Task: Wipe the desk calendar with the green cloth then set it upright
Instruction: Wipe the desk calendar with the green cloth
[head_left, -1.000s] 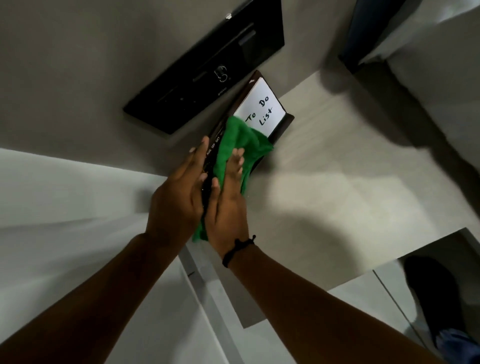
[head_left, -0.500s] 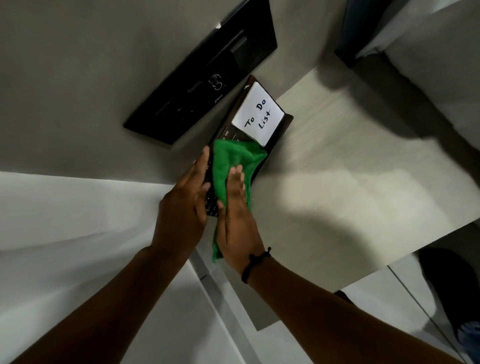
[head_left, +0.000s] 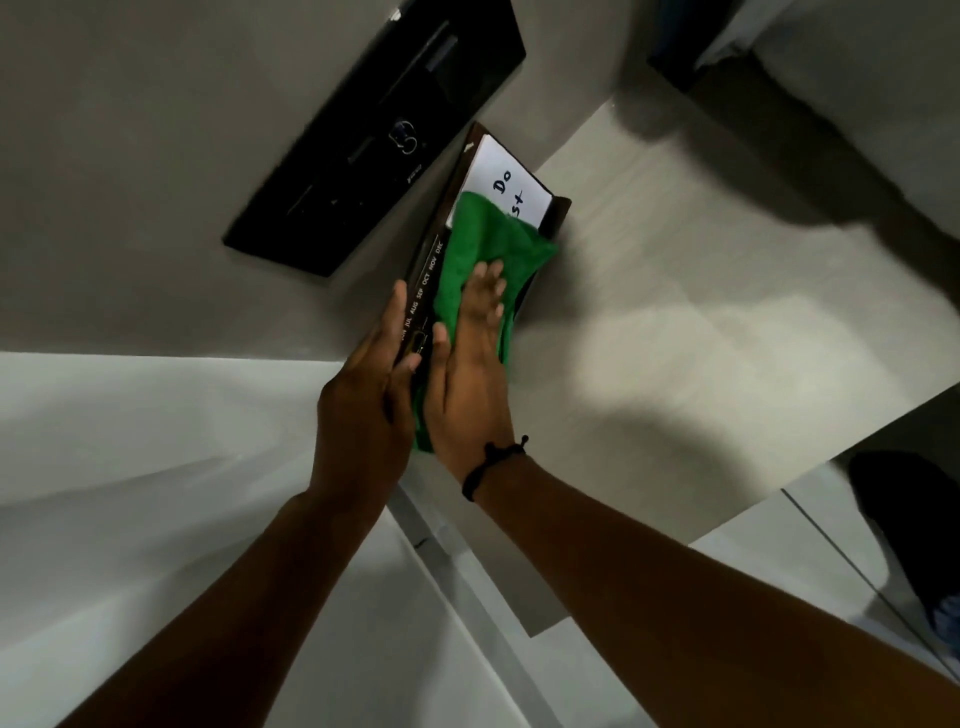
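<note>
Desk calendar lies on the pale surface, its edge gripped by the left hand, while the flat, open right hand has pushed the green cloth farther over the note, so wiping continues.

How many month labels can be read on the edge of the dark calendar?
6: JUL to DEC, in a row along the dark brown desk calendar edge, beside the green cloth. The left hand hides earlier ones.
</note>
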